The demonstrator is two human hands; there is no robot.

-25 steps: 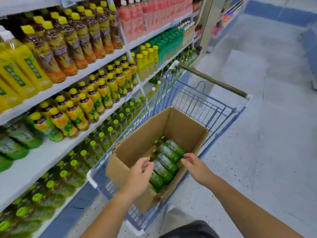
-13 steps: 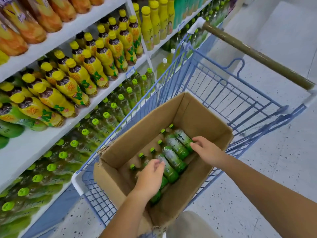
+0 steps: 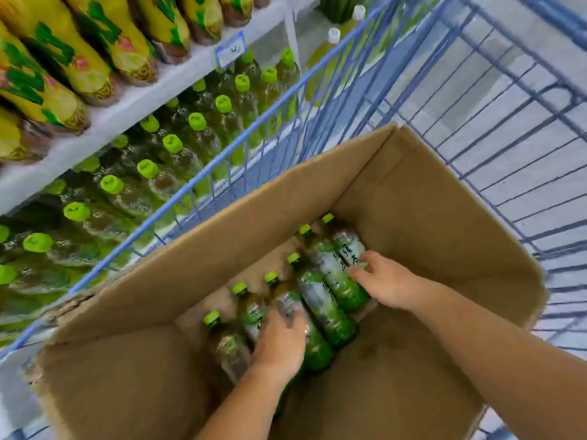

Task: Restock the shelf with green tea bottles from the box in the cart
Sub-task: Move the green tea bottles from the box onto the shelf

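Observation:
An open cardboard box [image 3: 254,223] sits in the blue wire cart [image 3: 222,160]. Several green tea bottles with lime caps lie side by side on its bottom. My left hand [image 3: 279,341] reaches down into the box, its blurred fingers curled over one green tea bottle [image 3: 317,347] near the middle of the row. My right hand [image 3: 384,281] grips the side of the farthest green tea bottle [image 3: 347,242]. Between my hands lies another bottle [image 3: 330,315]. Matching green tea bottles [image 3: 197,122] stand in rows on the lower shelf to the left.
Just past the cart's left wall runs a white shelf board [image 3: 127,112], carrying yellow-labelled bottles [image 3: 95,42] above the green tea rows. The box's tall walls rise around both hands. Grey floor shows through the cart wires at the right.
The view has dropped closer to the box. Both hands have gone from hovering over the bottles to lying on them, the left deeper in, the right onto the far bottle.

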